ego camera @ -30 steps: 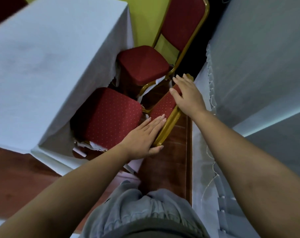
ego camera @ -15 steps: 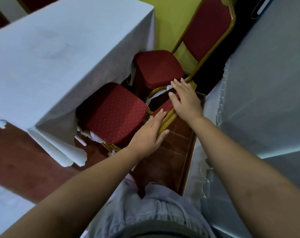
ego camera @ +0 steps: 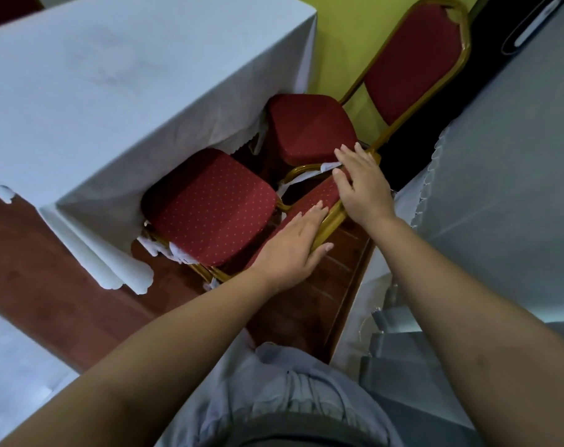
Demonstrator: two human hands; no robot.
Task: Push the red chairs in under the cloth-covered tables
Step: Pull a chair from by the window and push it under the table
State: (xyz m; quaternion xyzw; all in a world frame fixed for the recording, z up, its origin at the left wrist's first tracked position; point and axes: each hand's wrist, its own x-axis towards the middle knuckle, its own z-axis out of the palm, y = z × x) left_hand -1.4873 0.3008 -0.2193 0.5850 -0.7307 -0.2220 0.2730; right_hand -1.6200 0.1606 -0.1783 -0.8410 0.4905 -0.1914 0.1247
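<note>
A red dotted chair with a gold frame stands right below me, its seat (ego camera: 206, 206) partly tucked under the white cloth-covered table (ego camera: 113, 79). My left hand (ego camera: 292, 250) lies flat with straight fingers on the top of its backrest (ego camera: 321, 196). My right hand (ego camera: 362, 185) presses with straight fingers on the far end of the same backrest. A second red chair (ego camera: 309, 127) stands behind it, seat near the table's corner, backrest (ego camera: 412, 56) upright.
Another cloth-covered table (ego camera: 500, 175) runs along my right side, leaving a narrow aisle of brown wooden floor (ego camera: 48, 291). A yellow wall (ego camera: 345, 43) closes the far end. The tablecloth's torn hem hangs by the near chair's legs.
The near chair's seat has slid a little further under the table while both hands stayed flat on its backrest. The view has tilted slightly.
</note>
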